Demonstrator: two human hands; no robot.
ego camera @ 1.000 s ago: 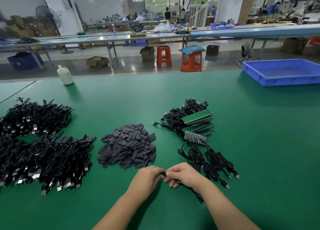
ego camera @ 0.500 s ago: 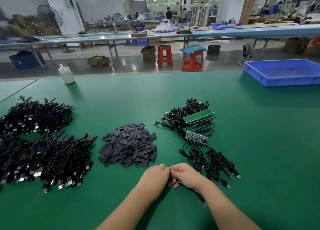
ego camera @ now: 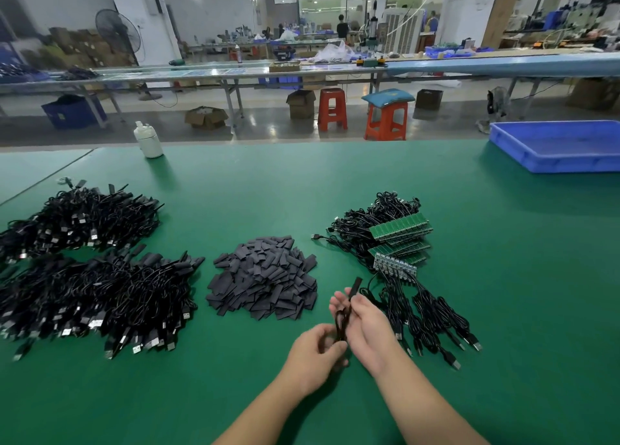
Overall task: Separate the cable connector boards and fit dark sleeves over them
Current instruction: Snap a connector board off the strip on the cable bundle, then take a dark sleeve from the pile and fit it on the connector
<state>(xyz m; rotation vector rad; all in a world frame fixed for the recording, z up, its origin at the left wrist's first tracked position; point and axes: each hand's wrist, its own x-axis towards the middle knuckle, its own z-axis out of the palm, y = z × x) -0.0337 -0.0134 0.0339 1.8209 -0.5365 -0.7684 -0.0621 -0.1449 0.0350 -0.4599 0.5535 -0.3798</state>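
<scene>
Nearest the camera, the left hand [ego camera: 313, 355] pinches the lower loop of a black cable [ego camera: 342, 323] while the right hand [ego camera: 364, 325], fingers loosely curled, holds the cable's sleeved end [ego camera: 355, 285] pointing up above the green table [ego camera: 503, 293]. Beyond lie the pile of dark sleeves [ego camera: 265, 278], the green connector boards [ego camera: 401, 239] with their cables to the right, and heaps of finished cables [ego camera: 94, 286] to the left. Farther off a white bottle [ego camera: 148, 140] stands at the table's edge and a blue tray [ego camera: 557, 145] sits far right, its contents hidden; no writing is readable.

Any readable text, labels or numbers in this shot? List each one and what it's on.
None can be read.
Green boards: any print too small.
White bottle: no label visible.
Blue tray: no marking visible.
Cardboard boxes on the floor: too blurred.
</scene>
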